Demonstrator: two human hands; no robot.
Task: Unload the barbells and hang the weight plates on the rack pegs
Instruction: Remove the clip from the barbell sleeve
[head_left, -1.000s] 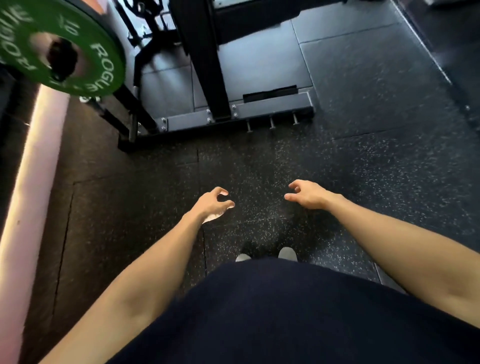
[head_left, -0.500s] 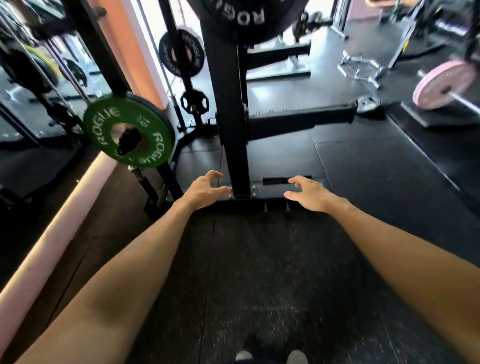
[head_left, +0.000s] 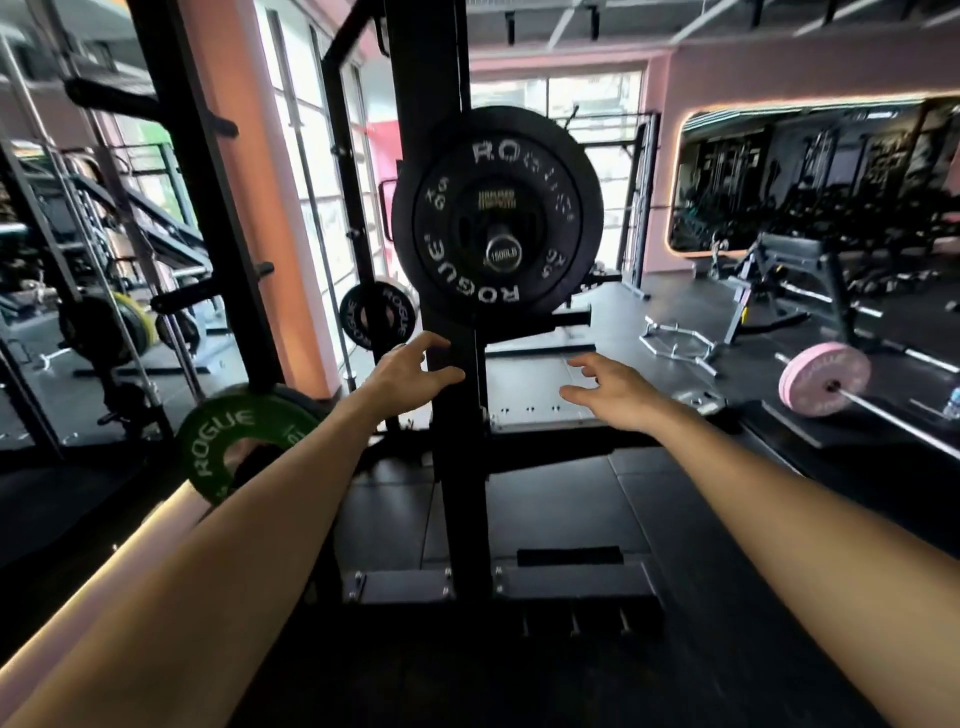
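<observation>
Left hand (head_left: 410, 375) out in front, fingers spread and loosely bent, holding nothing; its fingertips lie in front of the black upright (head_left: 457, 426), contact cannot be told. Right hand (head_left: 613, 387) just right of the upright, palm down, fingers relaxed and apart, also holding nothing. Both bare forearms reach in from the near corners.

Directly above the hands, a large black plate (head_left: 497, 213) marked ROGUE sits on a steel sleeve end (head_left: 503, 253) stamped 1500LB, hard against the right side of the upright. A smaller black plate (head_left: 377, 314) hangs farther back, left of the upright and just above the left hand. Low on the left, a green plate (head_left: 228, 436) marked ROGUE hangs on a peg, partly hidden behind the left forearm.

At the foot of the upright, a base plate (head_left: 405, 590) bolted to the dark rubber floor (head_left: 701, 597).

Far right, a pink plate (head_left: 823, 379) on a barbell resting on the floor. Beyond it, a hex bar (head_left: 675, 345) lies flat, and an adjustable bench (head_left: 789, 260) stands near the mirror (head_left: 810, 176). Far left, more racking with a yellow-edged plate (head_left: 137, 325), blurred.
</observation>
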